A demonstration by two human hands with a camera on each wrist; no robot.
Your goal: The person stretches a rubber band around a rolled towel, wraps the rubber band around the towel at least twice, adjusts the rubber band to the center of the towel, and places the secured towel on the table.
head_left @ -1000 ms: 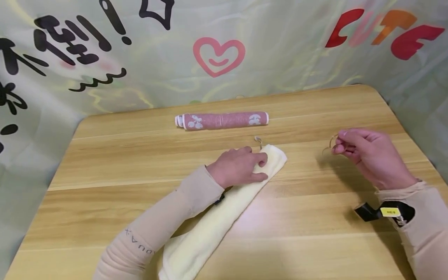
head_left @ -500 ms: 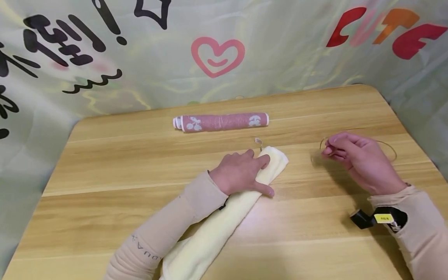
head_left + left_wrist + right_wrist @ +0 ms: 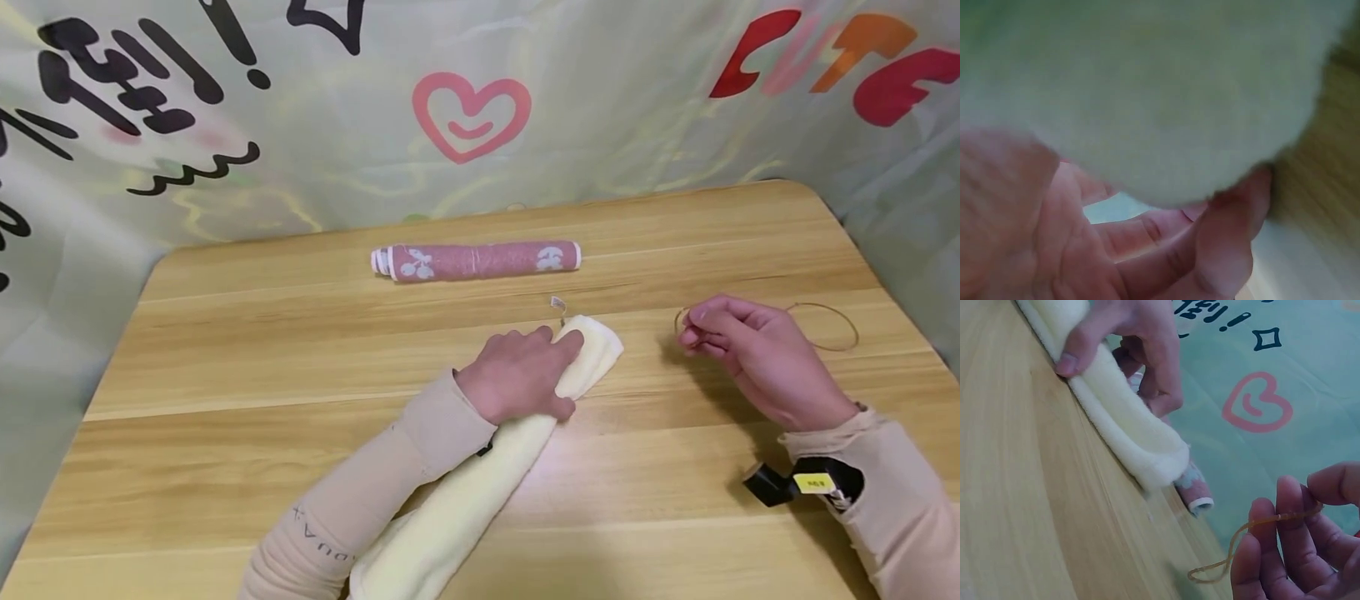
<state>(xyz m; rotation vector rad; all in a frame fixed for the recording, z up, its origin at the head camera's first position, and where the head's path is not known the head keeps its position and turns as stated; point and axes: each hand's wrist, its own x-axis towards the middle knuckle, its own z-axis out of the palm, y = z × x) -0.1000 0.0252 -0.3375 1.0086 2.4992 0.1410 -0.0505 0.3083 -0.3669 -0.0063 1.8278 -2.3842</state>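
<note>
A long rolled cream towel [image 3: 480, 483] lies slantwise on the table, with a small tag [image 3: 557, 303] by its far end. My left hand [image 3: 521, 375] grips the roll near that end, thumb on the near side and fingers on the far side; the left wrist view shows fingers [image 3: 1225, 250] against the cloth's underside. To the right, my right hand [image 3: 765, 358] pinches a thin tan elastic band [image 3: 1266, 520] between thumb and fingers, apart from the towel. Another thin loop [image 3: 857, 333] shows behind that hand; whether it joins the held band I cannot tell.
A rolled pink towel [image 3: 487, 260] with pale patterns lies crosswise toward the back of the wooden table [image 3: 262, 358]. Behind the table hangs a printed cloth [image 3: 615, 108] with a pink heart and lettering.
My right hand has moved left and slightly nearer, bringing the thin loop behind it into view. My left thumb spread outward, then drew back against the cream roll.
</note>
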